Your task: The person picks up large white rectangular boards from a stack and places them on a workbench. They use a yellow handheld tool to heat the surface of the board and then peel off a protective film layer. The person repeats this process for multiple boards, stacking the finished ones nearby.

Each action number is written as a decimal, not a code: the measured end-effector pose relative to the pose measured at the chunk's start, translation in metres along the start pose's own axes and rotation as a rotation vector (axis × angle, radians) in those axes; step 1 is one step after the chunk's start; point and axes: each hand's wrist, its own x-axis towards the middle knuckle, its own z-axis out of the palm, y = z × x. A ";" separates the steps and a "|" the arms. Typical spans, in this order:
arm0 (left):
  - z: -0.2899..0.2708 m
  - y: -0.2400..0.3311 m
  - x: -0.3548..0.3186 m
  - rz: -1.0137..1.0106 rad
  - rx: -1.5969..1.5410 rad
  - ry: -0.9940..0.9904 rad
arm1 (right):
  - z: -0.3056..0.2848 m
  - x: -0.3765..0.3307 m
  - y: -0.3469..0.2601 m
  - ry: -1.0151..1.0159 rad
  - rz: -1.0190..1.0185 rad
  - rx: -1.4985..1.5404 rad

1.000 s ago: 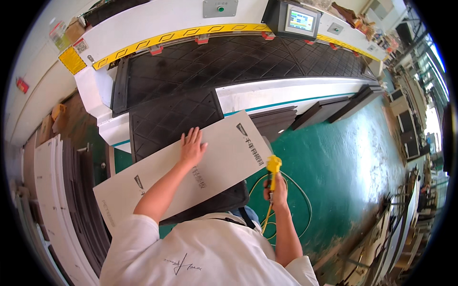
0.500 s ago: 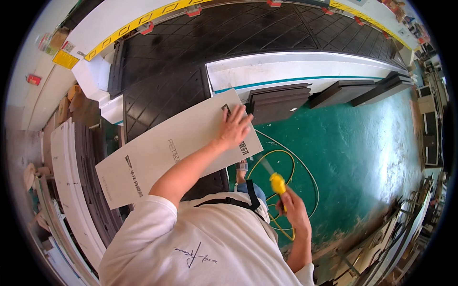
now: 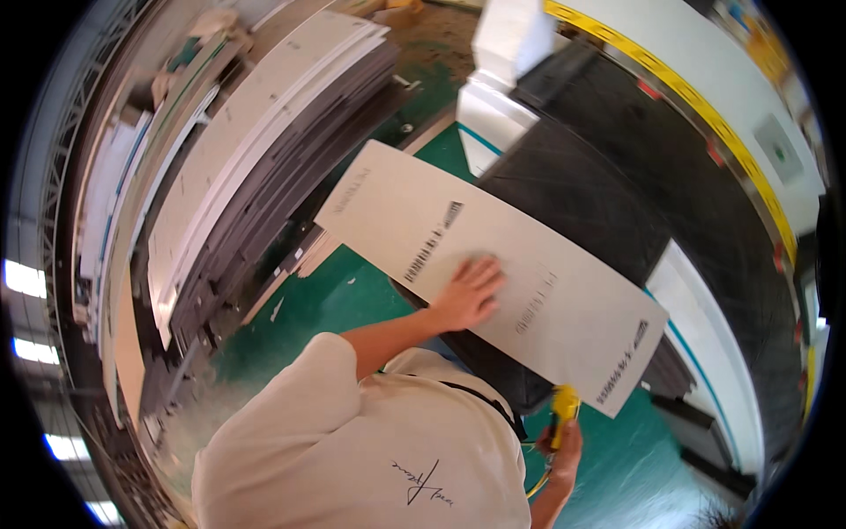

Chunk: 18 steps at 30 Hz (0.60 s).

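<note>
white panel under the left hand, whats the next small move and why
Probably swing the white panel a little further toward the stack of boards. The left hand lies flat on it, its far end overhangs the green floor, and the right hand is busy gripping a yellow tool.

Count: one long pale board (image 3: 493,273) under one left hand (image 3: 469,294); one yellow tool (image 3: 561,410) in one right hand (image 3: 564,450). One stack of boards (image 3: 264,167) leaning nearby; individual sheets too many to count.
</note>
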 end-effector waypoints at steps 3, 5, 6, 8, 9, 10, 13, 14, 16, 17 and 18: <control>-0.018 -0.128 -0.047 -0.312 0.150 0.162 | 0.089 0.024 -0.020 -0.297 -0.009 -0.359; -0.044 -0.205 -0.072 -0.469 0.128 0.247 | 0.151 0.053 -0.031 -0.317 -0.062 -0.363; -0.056 -0.240 -0.086 -0.516 0.121 0.283 | 0.188 0.062 -0.034 -0.325 -0.066 -0.421; -0.075 -0.308 -0.099 -0.523 0.261 0.372 | 0.275 0.072 -0.046 -0.459 -0.001 -0.541; -0.081 -0.345 -0.105 -0.605 0.130 0.364 | 0.321 0.074 -0.053 -0.600 0.066 -0.595; -0.085 -0.382 -0.112 -0.687 -0.003 0.352 | 0.363 0.080 -0.053 -0.541 0.011 -0.632; -0.102 -0.421 -0.121 -0.824 -0.214 0.289 | 0.447 0.115 -0.040 -0.463 -0.142 -0.691; -0.116 -0.425 -0.120 -0.849 -0.240 0.269 | 0.468 0.126 -0.039 -0.461 -0.199 -0.696; -0.130 -0.424 -0.127 -0.829 -0.374 0.259 | 0.507 0.132 -0.054 -0.613 -0.204 -0.797; -0.131 -0.422 -0.134 -0.816 -0.437 0.249 | 0.522 0.133 -0.057 -0.688 -0.205 -0.843; -0.124 -0.422 -0.139 -0.814 -0.526 0.247 | 0.534 0.137 -0.053 -0.424 -0.311 -0.832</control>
